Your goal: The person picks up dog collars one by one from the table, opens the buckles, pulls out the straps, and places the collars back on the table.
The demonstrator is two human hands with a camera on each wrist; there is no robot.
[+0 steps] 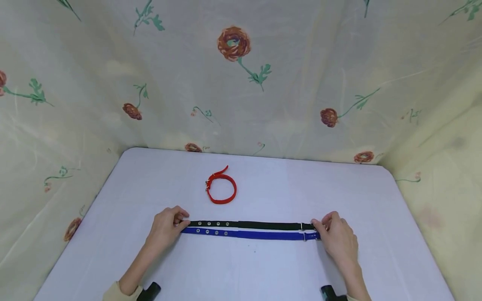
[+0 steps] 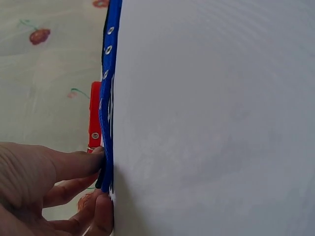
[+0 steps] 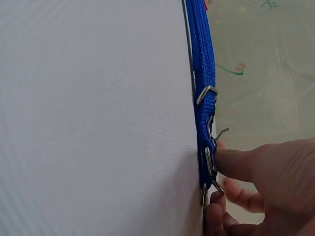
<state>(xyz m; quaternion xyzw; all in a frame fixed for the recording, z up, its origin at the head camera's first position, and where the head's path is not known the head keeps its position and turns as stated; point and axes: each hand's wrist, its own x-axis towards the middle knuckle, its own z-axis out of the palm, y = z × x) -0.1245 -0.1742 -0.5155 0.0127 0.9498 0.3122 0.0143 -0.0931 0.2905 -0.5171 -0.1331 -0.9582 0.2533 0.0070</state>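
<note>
A black collar and a blue collar lie stretched side by side across the table, the black one on the far side. My left hand pinches the holed tip of the black collar, its thumb against the blue tip. At the other end my right hand pinches the black collar by its buckle end, close to the blue collar's metal buckle. Fingers partly hide both ends. Beyond them lies a red collar, curled in a ring with its tip sticking out.
The white table has rounded far corners. A floral curtain hangs behind it and along both sides. Dark wrist devices show at the bottom edge, one of them a black wrist device by the left sleeve.
</note>
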